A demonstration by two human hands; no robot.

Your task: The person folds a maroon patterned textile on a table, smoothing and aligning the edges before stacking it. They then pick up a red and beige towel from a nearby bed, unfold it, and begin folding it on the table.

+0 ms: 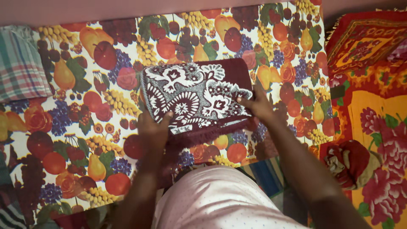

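A: Holding a folded maroon cloth (197,97) with white floral pattern, near the centre of the fruit-print table cover (76,106).

B: And the grip?

A: Left hand (153,128) at about 7 o'clock of the cloth, fingers closed over the near corner, thumb pressing on top. Right hand (257,106) at about 4 o'clock, fingertips flat on the patterned face, more pressing than pinching. Cannot tell whether fingers go under the edge there.

B: Any risk from here?

A: Probably two. Could unfold at the near fringed edge, because only the two near corners are held and the far side lies free. Could also drag the slippery cover and wrinkle it, if pushed sideways.

B: Anything hard to see?

A: Underside of the cloth hidden, so number of folded layers not clear. Both forearms cut off at the bottom edge. At 9 o'clock, a checked cloth (21,63), only partly in frame. At 3 o'clock, a red and orange flowered fabric (377,118), with a crumpled red bundle (349,163) at about 4 o'clock, its kind not possible to tell.
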